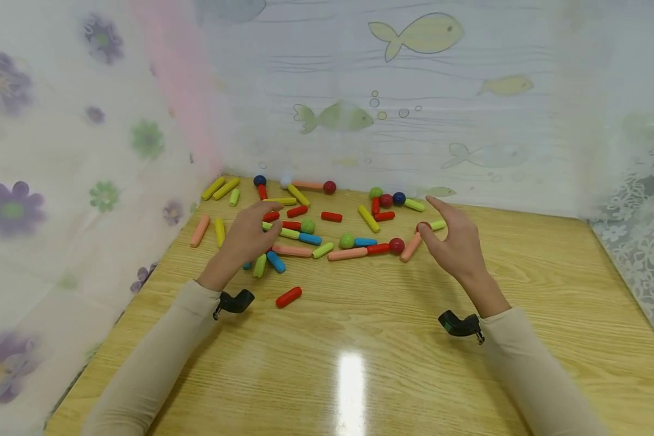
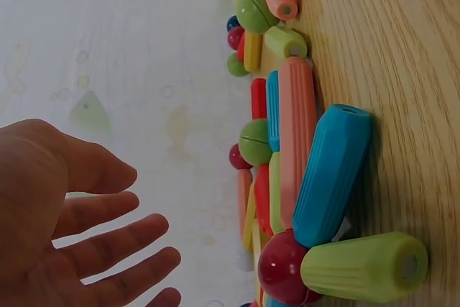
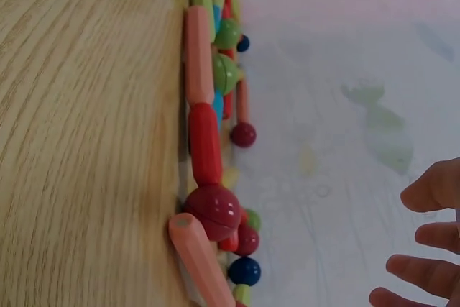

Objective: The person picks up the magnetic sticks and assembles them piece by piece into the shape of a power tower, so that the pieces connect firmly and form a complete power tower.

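Magnetic building sticks and balls in several colours lie in a loose band along the table's back. Above their left part hovers my left hand (image 1: 245, 236), fingers spread and holding nothing. A dark red ball (image 2: 284, 267) joined to a blue stick (image 2: 334, 174), a lime stick (image 2: 366, 267) and a salmon stick (image 2: 296, 138) shows in the left wrist view. My right hand (image 1: 459, 245) hangs over the band's right end, thumb and fingers apart, with nothing in its grasp. Close by its thumb are a salmon stick (image 1: 411, 247) and a lime stick (image 1: 438, 224).
One red stick (image 1: 289, 297) lies apart, nearer the front. Yellow sticks (image 1: 214, 189) are at the back left corner. Behind the wooden table (image 1: 403, 363) hangs a fish-print curtain (image 1: 327, 66); a flowered curtain (image 1: 49, 242) borders the left, lacy fabric (image 1: 640, 230) the right.
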The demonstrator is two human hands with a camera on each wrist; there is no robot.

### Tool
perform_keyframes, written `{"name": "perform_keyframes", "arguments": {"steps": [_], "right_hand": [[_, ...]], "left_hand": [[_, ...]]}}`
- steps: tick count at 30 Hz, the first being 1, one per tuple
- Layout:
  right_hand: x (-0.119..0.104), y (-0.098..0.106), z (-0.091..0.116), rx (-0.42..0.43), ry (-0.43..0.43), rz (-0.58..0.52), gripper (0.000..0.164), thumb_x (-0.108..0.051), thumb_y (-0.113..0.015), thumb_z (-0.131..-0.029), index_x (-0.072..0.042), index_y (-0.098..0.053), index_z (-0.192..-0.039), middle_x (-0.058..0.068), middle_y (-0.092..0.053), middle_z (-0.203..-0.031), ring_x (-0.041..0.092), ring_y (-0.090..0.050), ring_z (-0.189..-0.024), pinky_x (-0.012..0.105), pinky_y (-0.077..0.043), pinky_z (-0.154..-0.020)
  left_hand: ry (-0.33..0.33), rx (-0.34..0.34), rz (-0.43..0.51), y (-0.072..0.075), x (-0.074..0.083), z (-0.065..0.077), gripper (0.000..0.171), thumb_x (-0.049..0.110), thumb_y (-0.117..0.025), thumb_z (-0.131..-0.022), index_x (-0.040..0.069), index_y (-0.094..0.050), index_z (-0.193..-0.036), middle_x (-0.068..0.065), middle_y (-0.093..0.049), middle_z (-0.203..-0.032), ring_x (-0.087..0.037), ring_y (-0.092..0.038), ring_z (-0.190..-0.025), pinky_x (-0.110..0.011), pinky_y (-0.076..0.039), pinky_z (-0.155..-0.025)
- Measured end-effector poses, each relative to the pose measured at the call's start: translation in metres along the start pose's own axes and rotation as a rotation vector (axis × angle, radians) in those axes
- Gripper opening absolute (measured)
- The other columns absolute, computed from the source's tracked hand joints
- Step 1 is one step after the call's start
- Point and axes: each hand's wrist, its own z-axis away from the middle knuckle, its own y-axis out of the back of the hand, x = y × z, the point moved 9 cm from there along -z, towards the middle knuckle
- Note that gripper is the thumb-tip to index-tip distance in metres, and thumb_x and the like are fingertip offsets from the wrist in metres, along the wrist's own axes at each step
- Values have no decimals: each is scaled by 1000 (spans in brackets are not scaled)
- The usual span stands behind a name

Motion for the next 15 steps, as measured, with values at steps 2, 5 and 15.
{"name": "perform_keyframes", "arguments": {"steps": [2, 5, 15], "right_hand": [[0, -7, -1, -11, 5, -5, 52, -11, -68, -98, -3, -58, -148, 21, -58, -144, 45, -50, -134, 66, -39, -106], [-1, -18, -3, -31, -3, -15, 49, -10, -68, -97, -2, -60, -145, 21, -60, -142, 44, -50, -134, 65, -40, -106], [-11, -56, -3, -134, -11, -42, 50, -14, -68, -98, -3, -59, -146, 19, -59, -144, 41, -61, -118, 60, -42, -106]], "left_hand": [[7, -15, 2, -3, -1, -1, 40, 12, -59, -104, -2, -60, -142, -21, -58, -143, -43, -65, -105, -53, -53, -81], [20, -42, 8, -8, -4, -4, 41, 12, -59, -105, -3, -59, -143, -22, -57, -145, -44, -64, -107, -54, -53, -84], [55, -123, -39, -26, -8, -16, 41, 12, -59, -105, 0, -59, -144, -21, -56, -146, -35, -59, -72, -42, -48, -65]]}}
